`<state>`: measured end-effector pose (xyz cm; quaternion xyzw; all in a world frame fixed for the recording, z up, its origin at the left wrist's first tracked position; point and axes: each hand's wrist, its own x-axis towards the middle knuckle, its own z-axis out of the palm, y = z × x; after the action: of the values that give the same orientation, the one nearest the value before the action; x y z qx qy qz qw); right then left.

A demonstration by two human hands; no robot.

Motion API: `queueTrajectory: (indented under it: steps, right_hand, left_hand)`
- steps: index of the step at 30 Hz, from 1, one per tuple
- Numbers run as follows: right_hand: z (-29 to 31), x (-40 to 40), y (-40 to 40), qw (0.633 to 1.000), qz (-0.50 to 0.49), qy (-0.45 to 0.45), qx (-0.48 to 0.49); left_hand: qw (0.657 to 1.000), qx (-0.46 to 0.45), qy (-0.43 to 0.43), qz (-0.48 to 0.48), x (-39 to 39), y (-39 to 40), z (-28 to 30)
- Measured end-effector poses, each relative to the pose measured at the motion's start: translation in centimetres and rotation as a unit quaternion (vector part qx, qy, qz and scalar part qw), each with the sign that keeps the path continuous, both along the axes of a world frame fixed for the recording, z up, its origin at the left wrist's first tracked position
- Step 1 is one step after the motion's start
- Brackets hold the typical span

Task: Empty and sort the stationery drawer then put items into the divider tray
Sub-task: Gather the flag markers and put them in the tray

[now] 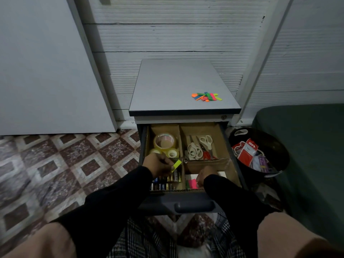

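The open drawer holds a cardboard divider tray. Its back left compartment has clear tape rolls, the back right has scissors, and the front left has batteries. In the front right lie pink sticky tabs on white paper. My left hand pinches a yellow sticky tab over the batteries. My right hand reaches down into the front right compartment and touches the pink tabs; its fingers are hidden. Several coloured tabs lie on the cabinet top.
A black bin with red packaging and other items stands to the right of the drawer. A dark green seat is further right. Patterned floor tiles spread to the left. A white wall rises behind the cabinet.
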<state>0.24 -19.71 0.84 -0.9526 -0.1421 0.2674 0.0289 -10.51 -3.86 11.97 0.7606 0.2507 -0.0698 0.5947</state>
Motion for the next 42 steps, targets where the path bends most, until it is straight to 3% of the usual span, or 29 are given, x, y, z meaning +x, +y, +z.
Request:
queueTrajectory:
  steps: [4, 10, 13, 17, 21, 24, 30, 34, 37, 40, 42]
  right_hand:
    - [3.6, -0.9, 0.0, 0.972, -0.175, 0.065, 0.142]
    - [3.8, -0.5, -0.8, 0.975, -0.117, 0.040, 0.183]
    - [4.9, -0.7, -1.2, 0.976, -0.101, 0.074, 0.180]
    - [6.1, -1.3, -0.7, 0.927, -0.171, 0.109, 0.316]
    - [9.2, -2.5, 0.1, 0.833, -0.206, 0.188, 0.478]
    - [10.8, -3.3, 0.3, 0.768, -0.239, 0.240, 0.544]
    - [11.7, -4.1, 0.4, 0.718, -0.269, 0.257, 0.588]
    - [12.2, -4.3, 0.2, 0.719, -0.270, 0.248, 0.590]
    - [12.2, -3.9, 0.0, 0.738, -0.275, 0.223, 0.574]
    - [11.6, -3.3, -0.7, 0.773, -0.277, 0.200, 0.534]
    - [10.9, -2.8, -1.3, 0.798, -0.274, 0.188, 0.503]
  left_hand:
    - [1.000, -0.008, 0.006, 0.007, -0.1, -0.5, -0.2]
    - [1.000, -0.010, 0.006, 0.014, -0.4, -0.9, -0.5]
    - [0.998, -0.046, 0.006, 0.041, -0.5, -1.1, -0.5]
    - [0.993, -0.098, -0.002, 0.066, -0.6, -1.6, 0.0]
    - [0.981, -0.163, -0.015, 0.104, -0.7, -2.3, 0.8]
    - [0.972, -0.198, -0.018, 0.128, -0.7, -2.5, 1.2]
    - [0.972, -0.202, -0.019, 0.121, -0.6, -3.2, 1.7]
    - [0.972, -0.204, -0.024, 0.118, -0.5, -3.6, 1.4]
    - [0.984, -0.145, -0.042, 0.099, -0.4, -3.5, 0.8]
    - [0.993, 0.087, -0.059, 0.050, -1.1, -2.7, 0.2]
    - [0.963, 0.264, -0.050, 0.002, -1.7, -1.4, -0.5]
